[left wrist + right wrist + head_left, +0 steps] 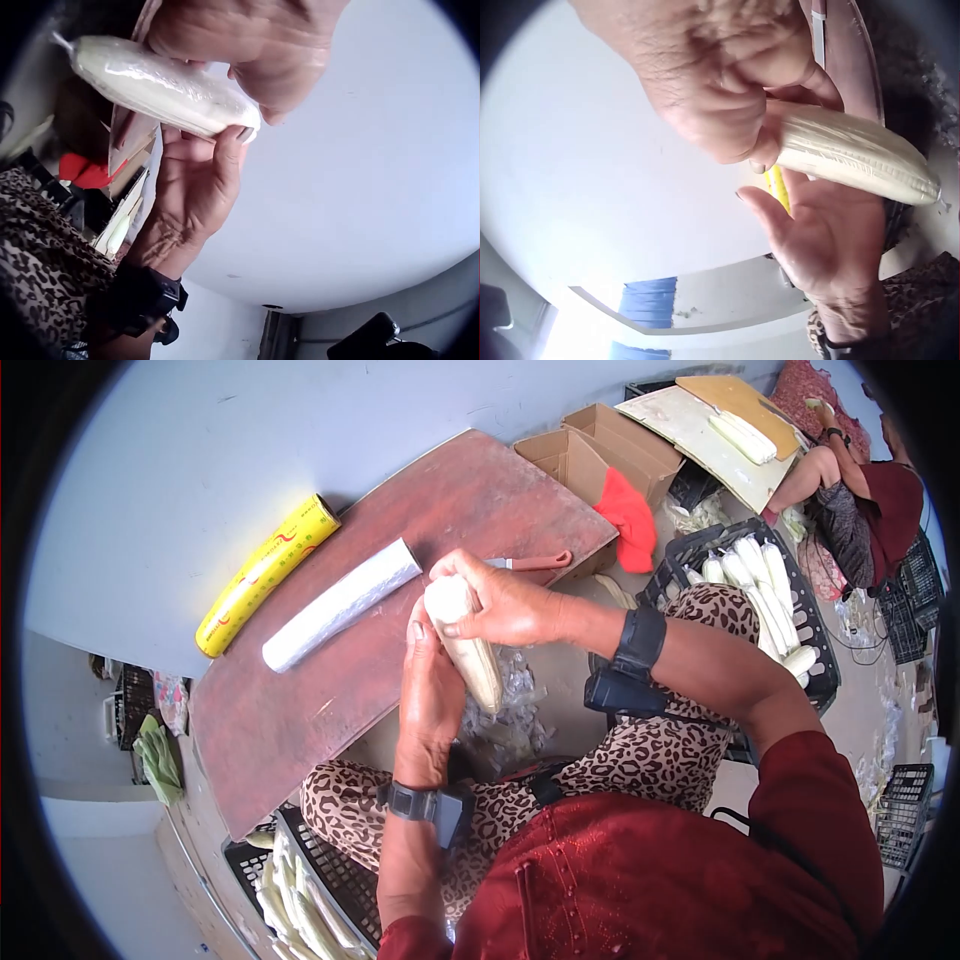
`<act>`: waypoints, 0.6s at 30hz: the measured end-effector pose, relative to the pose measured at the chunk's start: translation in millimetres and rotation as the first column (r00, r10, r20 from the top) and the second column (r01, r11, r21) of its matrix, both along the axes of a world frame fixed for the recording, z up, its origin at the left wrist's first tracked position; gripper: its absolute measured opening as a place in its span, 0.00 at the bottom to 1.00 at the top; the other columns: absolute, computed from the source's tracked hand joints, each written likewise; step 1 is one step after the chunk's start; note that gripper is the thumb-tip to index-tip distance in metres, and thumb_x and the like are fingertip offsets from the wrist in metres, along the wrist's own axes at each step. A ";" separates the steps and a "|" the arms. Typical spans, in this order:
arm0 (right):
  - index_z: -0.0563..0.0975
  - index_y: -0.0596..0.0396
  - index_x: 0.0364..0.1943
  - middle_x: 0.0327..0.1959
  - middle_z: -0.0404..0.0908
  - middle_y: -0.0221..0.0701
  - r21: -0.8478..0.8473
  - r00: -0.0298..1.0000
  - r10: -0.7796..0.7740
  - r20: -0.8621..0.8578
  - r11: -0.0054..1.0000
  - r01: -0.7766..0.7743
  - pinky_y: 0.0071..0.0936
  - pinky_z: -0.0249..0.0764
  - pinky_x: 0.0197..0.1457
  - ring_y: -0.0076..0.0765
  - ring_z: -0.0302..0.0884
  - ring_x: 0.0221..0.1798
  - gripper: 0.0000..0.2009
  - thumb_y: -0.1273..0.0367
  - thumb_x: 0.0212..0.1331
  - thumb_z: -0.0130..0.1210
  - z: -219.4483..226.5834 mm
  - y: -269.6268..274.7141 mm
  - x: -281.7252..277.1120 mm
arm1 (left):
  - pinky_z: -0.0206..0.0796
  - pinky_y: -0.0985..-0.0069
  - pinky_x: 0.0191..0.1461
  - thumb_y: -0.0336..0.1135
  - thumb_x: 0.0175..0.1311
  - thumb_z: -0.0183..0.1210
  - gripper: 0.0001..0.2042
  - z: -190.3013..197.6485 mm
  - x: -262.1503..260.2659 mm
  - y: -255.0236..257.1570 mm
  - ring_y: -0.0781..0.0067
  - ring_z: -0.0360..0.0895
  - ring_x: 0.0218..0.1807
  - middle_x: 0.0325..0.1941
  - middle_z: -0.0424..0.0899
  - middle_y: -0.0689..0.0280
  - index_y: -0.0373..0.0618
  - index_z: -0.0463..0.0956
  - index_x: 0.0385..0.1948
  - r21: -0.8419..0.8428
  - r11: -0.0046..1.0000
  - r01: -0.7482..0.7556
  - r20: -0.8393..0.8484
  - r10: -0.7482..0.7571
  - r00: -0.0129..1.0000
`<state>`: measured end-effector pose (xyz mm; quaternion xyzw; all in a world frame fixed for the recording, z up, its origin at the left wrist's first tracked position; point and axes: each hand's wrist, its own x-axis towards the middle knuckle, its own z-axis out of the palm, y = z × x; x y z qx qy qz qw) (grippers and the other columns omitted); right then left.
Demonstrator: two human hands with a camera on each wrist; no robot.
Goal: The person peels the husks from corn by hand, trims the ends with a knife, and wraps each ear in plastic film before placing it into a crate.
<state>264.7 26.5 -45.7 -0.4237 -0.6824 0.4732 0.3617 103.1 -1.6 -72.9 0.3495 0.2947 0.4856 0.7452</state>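
Observation:
A long pale vegetable [475, 660], wrapped in clear film, is held slantwise over the near edge of the red board. My right hand [510, 605] grips its thick upper end, with the thumb bent over that end in the left wrist view. The film is twisted into a small tail at the narrow tip [934, 191]. My left hand [432, 685] lies along the side of the vegetable, its fingers mostly straight. In the right wrist view, the left palm [832, 232] faces up beneath the vegetable, thumb spread away.
The red board [300, 730] bears a roll of clear film [340, 605], a yellow roll [268, 575] and a knife [540, 562]. Crates of pale vegetables stand right [825, 650] and lower left [290, 820]. Cardboard boxes [630, 460] and a red cloth [627, 525] are behind. Another person [890, 510] sits far right.

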 end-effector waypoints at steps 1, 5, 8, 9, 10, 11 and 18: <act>0.59 0.57 0.60 0.51 0.70 0.38 -0.020 0.997 -0.018 -0.075 1.000 0.016 0.32 0.70 0.58 0.33 0.69 0.58 0.28 0.72 0.58 0.61 5.8 4.2 5.4 | 0.59 0.60 0.69 0.58 0.73 0.42 0.30 0.8 -1.9 0.7 0.59 0.66 0.66 0.63 0.72 0.58 0.42 0.61 0.64 0.017 1.000 0.017 0.001 -0.017 1.000; 0.59 0.54 0.61 0.52 0.70 0.36 -0.176 0.925 -0.054 -0.377 0.984 -0.014 0.36 0.76 0.54 0.33 0.71 0.57 0.27 0.72 0.60 0.60 24.6 14.7 22.5 | 0.70 0.64 0.56 0.65 0.70 0.39 0.34 -3.7 -14.8 0.7 0.59 0.76 0.54 0.54 0.77 0.54 0.40 0.64 0.62 -0.120 0.962 0.247 0.076 -0.239 0.968; 0.59 0.53 0.62 0.53 0.70 0.36 -0.219 0.841 -0.029 -0.540 0.970 -0.107 0.41 0.78 0.55 0.36 0.74 0.57 0.27 0.73 0.62 0.58 26.4 20.3 29.6 | 0.72 0.77 0.33 0.68 0.68 0.39 0.38 8.3 -11.7 -8.5 0.65 0.79 0.36 0.43 0.80 0.53 0.36 0.65 0.60 -0.248 0.907 0.341 0.129 -0.318 0.939; 0.58 0.53 0.62 0.54 0.70 0.36 -0.226 0.813 -0.016 -0.582 0.964 -0.142 0.41 0.78 0.55 0.37 0.74 0.57 0.27 0.73 0.62 0.58 28.6 18.8 29.9 | 0.70 0.78 0.29 0.68 0.68 0.39 0.39 7.5 -11.9 -9.2 0.68 0.78 0.33 0.41 0.80 0.53 0.34 0.65 0.59 -0.220 0.890 0.400 0.196 -0.362 0.911; 0.58 0.53 0.63 0.54 0.70 0.36 -0.232 0.783 -0.005 -0.622 0.956 -0.178 0.42 0.78 0.55 0.37 0.74 0.57 0.27 0.73 0.62 0.58 30.5 17.4 29.4 | 0.68 0.80 0.25 0.69 0.67 0.39 0.40 7.9 -11.7 -10.5 0.70 0.76 0.30 0.39 0.79 0.54 0.33 0.65 0.59 -0.188 0.869 0.457 0.261 -0.404 0.877; 0.57 0.52 0.63 0.54 0.70 0.36 -0.256 0.778 -0.005 -0.628 0.946 -0.201 0.43 0.77 0.56 0.38 0.73 0.58 0.27 0.73 0.63 0.57 32.2 16.5 28.3 | 0.58 0.84 0.18 0.66 0.67 0.44 0.38 9.8 -10.3 -15.0 0.77 0.68 0.22 0.31 0.76 0.60 0.32 0.66 0.56 -0.197 0.889 0.412 0.230 -0.367 0.901; 0.56 0.48 0.63 0.52 0.70 0.36 -0.275 0.601 -0.090 -0.794 0.935 -0.223 0.44 0.77 0.56 0.43 0.76 0.54 0.30 0.74 0.61 0.59 22.4 15.5 14.4 | 0.52 0.85 0.17 0.53 0.70 0.52 0.21 24.5 -3.1 -22.8 0.81 0.64 0.17 0.25 0.75 0.66 0.40 0.70 0.44 -0.053 0.984 0.172 -0.201 -0.179 0.963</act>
